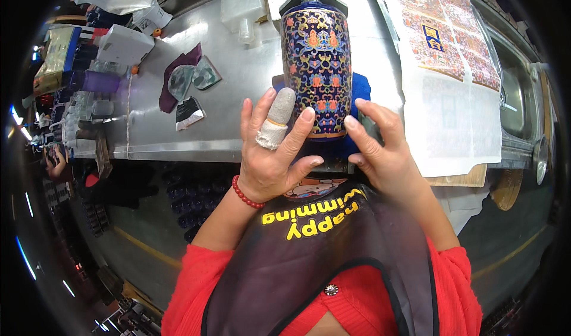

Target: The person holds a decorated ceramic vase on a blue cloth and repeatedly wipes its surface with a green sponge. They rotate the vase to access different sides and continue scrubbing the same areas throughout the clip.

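A dark blue bottle (pixel 318 68) with a colourful flower and scroll pattern lies before me, its clear neck pointing away. At its near left edge is my left hand (pixel 267 163), fingers spread, the index fingertip at the bottle's lower side. A grey finger cover (pixel 282 105) with a whitish cloth band sits on one finger of that hand. My right hand (pixel 383 151) is at the bottle's near right edge, its fingers apart and slightly bent; whether the fingertips touch is hard to tell. A blue cloth (pixel 361 89) shows beside and beneath the bottle.
Printed patterned sheets (pixel 443 32) and white paper (pixel 452 127) lie to the right, with a steel sink (pixel 516 104) beyond. Purple and greenish scraps (pixel 181 80) are on the steel table (pixel 178 136). A clear plastic container (pixel 242 5) stands at the back; boxes and glassware crowd the left.
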A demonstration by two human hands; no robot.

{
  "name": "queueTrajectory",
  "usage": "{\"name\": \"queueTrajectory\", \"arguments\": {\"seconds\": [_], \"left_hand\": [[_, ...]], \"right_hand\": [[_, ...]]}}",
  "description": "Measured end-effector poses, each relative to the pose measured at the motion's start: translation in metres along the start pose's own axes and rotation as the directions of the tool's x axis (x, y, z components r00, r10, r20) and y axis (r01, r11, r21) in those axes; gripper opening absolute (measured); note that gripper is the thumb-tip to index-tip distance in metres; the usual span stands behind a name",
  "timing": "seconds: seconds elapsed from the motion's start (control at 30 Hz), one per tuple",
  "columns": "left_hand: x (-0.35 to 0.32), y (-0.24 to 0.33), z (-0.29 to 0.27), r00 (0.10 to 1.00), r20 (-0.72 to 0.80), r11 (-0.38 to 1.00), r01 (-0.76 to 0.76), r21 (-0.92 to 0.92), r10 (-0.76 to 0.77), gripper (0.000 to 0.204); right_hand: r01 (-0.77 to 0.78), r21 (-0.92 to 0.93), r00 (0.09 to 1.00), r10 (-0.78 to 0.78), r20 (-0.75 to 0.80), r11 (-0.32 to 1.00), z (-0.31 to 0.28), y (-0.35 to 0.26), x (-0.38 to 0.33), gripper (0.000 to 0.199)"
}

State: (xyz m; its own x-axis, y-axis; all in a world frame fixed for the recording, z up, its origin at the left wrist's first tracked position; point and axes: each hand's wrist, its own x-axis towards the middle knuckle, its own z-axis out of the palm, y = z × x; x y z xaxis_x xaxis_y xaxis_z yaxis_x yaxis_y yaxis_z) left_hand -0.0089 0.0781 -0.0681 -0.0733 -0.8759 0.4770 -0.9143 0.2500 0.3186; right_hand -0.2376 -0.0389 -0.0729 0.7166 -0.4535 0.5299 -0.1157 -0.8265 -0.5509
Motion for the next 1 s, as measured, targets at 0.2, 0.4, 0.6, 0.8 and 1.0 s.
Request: {"name": "queueTrajectory", "arguments": {"seconds": [0.2, 0.4, 0.6, 0.8, 1.0], "left_hand": [[0.000, 0.001, -0.004, 0.997, 0.017, 0.997, -0.078, 0.016, 0.077, 0.057], [0.004, -0.003, -0.007, 0.988, 0.034, 0.988, -0.154, 0.010, 0.154, 0.051], [0.007, -0.004, -0.011, 0.994, 0.043, 0.992, -0.102, -0.070, 0.105, 0.048], [0.010, -0.005, -0.011, 0.981, 0.069, 0.984, -0.179, 0.003, 0.179, 0.050], [0.006, -0.011, -0.008, 0.998, -0.020, 0.967, -0.057, -0.249, 0.053, 0.057]], "right_hand": [[-0.037, -0.077, 0.999, 0.038, 0.013, 0.996, 0.010, -0.013, -0.013, 0.069], [-0.053, -0.083, 0.999, 0.053, -0.002, 0.995, 0.014, -0.016, -0.016, 0.071], [-0.078, -0.066, 0.997, 0.076, -0.021, 0.995, 0.016, -0.016, -0.017, 0.076], [-0.059, -0.082, 0.998, 0.058, -0.015, 0.995, 0.017, -0.015, -0.018, 0.077], [-0.074, -0.073, 0.997, 0.073, -0.028, 0.995, 0.018, -0.014, -0.018, 0.077]]}}
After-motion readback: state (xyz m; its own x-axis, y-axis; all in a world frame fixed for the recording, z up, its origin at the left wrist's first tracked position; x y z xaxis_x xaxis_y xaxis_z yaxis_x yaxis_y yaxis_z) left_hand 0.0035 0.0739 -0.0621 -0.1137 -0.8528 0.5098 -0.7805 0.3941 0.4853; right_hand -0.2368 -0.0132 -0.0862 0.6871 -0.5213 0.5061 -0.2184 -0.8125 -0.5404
